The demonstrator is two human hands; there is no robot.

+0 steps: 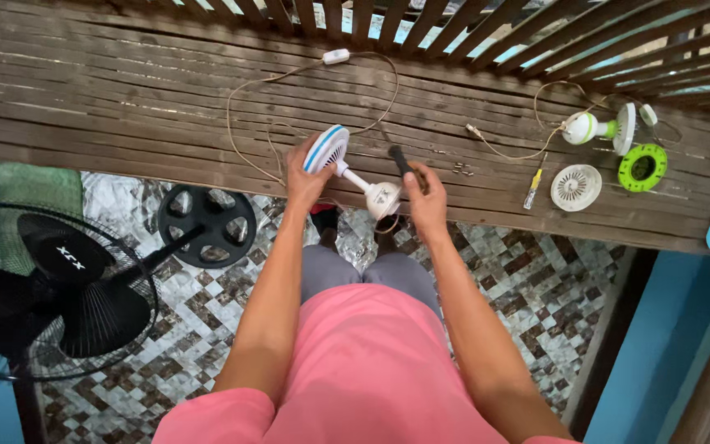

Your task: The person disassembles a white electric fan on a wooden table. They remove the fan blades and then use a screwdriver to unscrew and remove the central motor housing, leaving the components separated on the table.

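Small white fan (355,168) with a blue-rimmed round head sits right at the near edge of the slatted wooden bench (125,99), and both hands are on it. Left hand (304,177) is wrapped around the disc-shaped head, fingers closed on its rim, tilting it up on edge. Right hand (425,197) is clenched around a dark-handled tool (401,160), probably a screwdriver, its handle end poking up past the fingers; the working end is hidden, just beside the fan's rounded white base (383,200). A thin stem joins head and base.

Look around the bench now: a pale cord (244,115) loops loosely across the weathered boards behind the fan, running up to a small white inline switch (336,56). Off to the right, well apart from the hands, lies a second little fan (589,127), white with lime-green trim, taken to pieces: a white vented grille disc (576,187) and a green ring (643,167) lie beside it. A slim yellow-and-clear tester tool (533,189) rests between them and the hands, with a few tiny screws (463,169) scattered nearer.

Down left, a big black pedestal fan (59,296) with a wire cage crowds the floor, its round spoked base (205,225) on glossy patterned tile (519,279). Rough ridged planks, smooth plastic shells, everything close-packed.
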